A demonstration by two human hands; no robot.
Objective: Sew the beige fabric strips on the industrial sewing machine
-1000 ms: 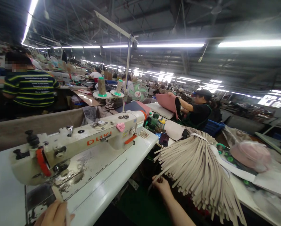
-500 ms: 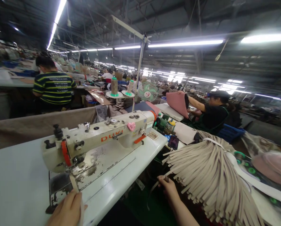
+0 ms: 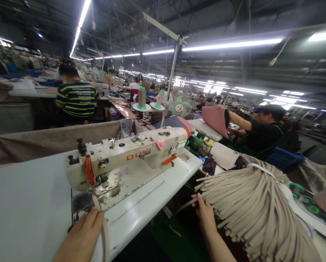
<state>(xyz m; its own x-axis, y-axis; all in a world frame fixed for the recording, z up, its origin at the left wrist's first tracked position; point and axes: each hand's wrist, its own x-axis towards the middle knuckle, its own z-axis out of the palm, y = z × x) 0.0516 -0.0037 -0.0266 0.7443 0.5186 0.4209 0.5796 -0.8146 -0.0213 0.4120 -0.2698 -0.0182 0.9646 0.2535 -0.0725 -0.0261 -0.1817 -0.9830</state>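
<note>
My left hand (image 3: 82, 233) is on the machine table, its fingers pressed together on a narrow beige strip (image 3: 105, 236). That strip runs from under the needle area of a white sewing machine (image 3: 130, 154) and hangs down past my fingers toward the near edge. My right hand (image 3: 205, 211) is off the table's right side, fingers closed around a loose light strip (image 3: 187, 206), whose end sticks out to the left. Beside and behind the right hand lies a thick tied bundle of beige strips (image 3: 250, 196), fanned toward me.
Thread cones (image 3: 142, 98) stand behind the machine, near a green fan (image 3: 180, 104). To the right, a co-worker (image 3: 263, 127) handles a pink panel (image 3: 215, 119). Another person in a striped shirt (image 3: 77, 96) sits at the back left. A card (image 3: 184, 156) lies on the table (image 3: 28, 203).
The view has turned left, so the scene sits further right. My right hand is a little higher, at the bundle's left ends. More of the strip shows beside my left hand.
</note>
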